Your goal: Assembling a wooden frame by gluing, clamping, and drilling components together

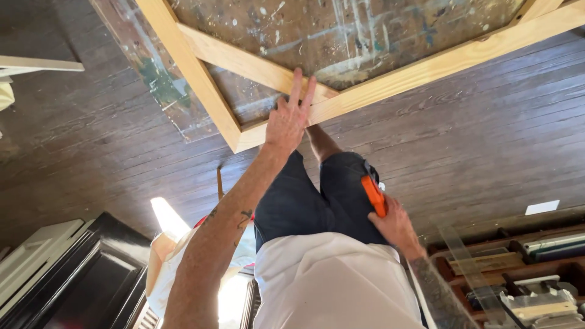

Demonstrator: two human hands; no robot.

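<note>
I see the wooden frame [390, 82] lying flat on the floor [487, 152], ahead of my knees. Its near rail runs long-axis from lower left up to the right. My left hand [287, 119] is nearer: fingers spread, pressed flat on that rail by the near corner, grasping nothing. My right hand [396, 226] sits back at my thigh, well apart from the frame, grip clenched around an orange-handled tool [373, 195].
</note>
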